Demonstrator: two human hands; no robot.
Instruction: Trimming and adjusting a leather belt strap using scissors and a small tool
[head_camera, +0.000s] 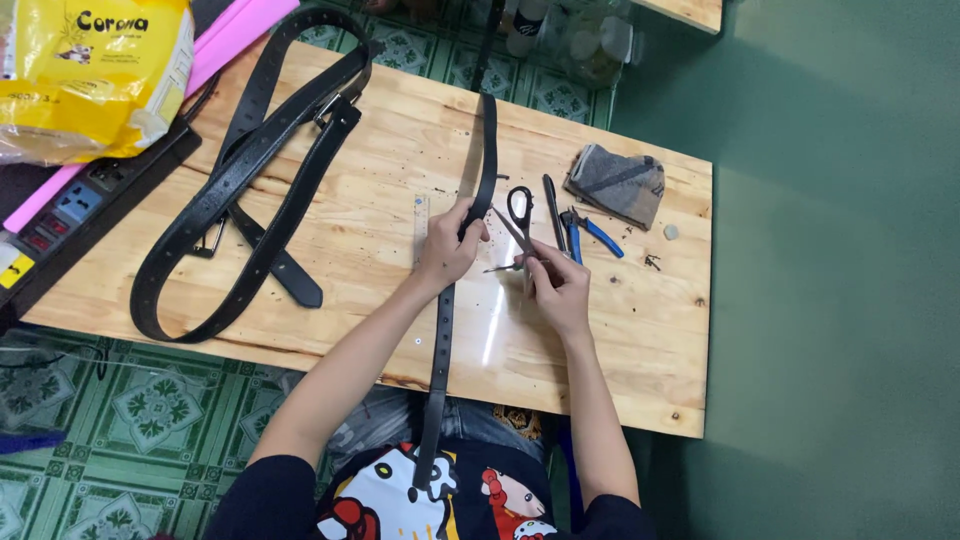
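Holding a long black belt (443, 330) pinched in the left hand (449, 250), the person keeps it stretched along the desk (640, 330), its near end hanging over the edge onto the lap. The right hand (556, 290) closes around a thin metal tool (510, 262) whose tip points left toward the belt. That point sits close to the left fingers, so a slip could likely jab them. Only one hand pins the strap, so it may slide. Just beyond lie scissors (520, 207) and blue-handled pliers (590, 232); a careless elbow could knock them. More belts (250, 180) are piled far left.
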